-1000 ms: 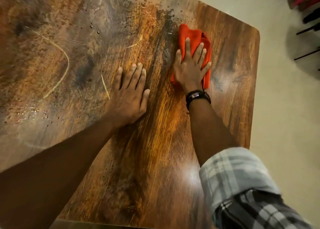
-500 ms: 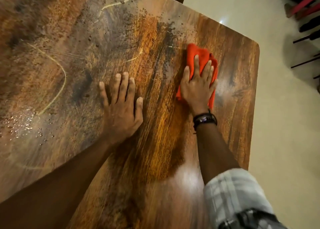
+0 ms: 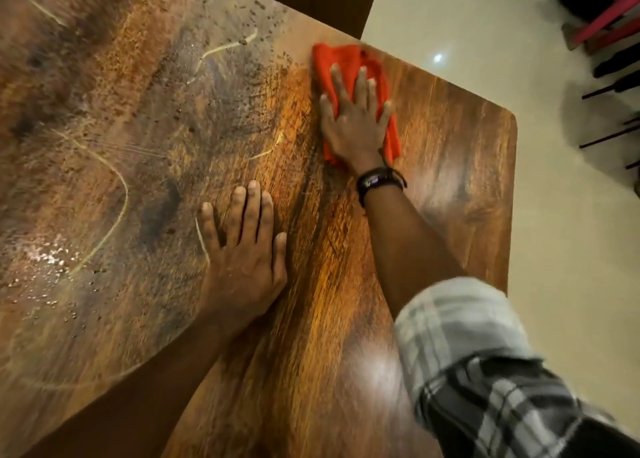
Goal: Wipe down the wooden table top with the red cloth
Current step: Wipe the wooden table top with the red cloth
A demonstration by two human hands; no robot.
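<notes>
Head view: cloth at the far edge of the worktop, with risks of overrun and smearing

Head-camera frame, looking down on both bare hands. The right hand lay flat, fingers spread, on top of the red cloth; its grip was wide and pressing, not closed around the fabric. The cloth sat bunched at the far edge of the wooden worktop, its leading fold touching or just over that edge; blur made it impossible to tell which. The left hand rested palm-down on bare wood nearer the person, holding nothing, fingers nearly together.

Left of the cloth the surface carried dark specks, pale curved streaks and a patch of droplets; the strip to the right looked clean and glossy.

Likely faults, judged from this layout:
- A stroke carried further away would push the cloth off the edge, since only downward pressure held it
- Debris swept ahead of the cloth would probably fall to the floor rather than be gathered
- The bunched folds gave uneven contact, so bands of specks could be left behind
- Droplets dragged through the specks might smear rather than lift
- The bracing left hand sat on unwiped wood, so that patch could be missed or marked
</notes>
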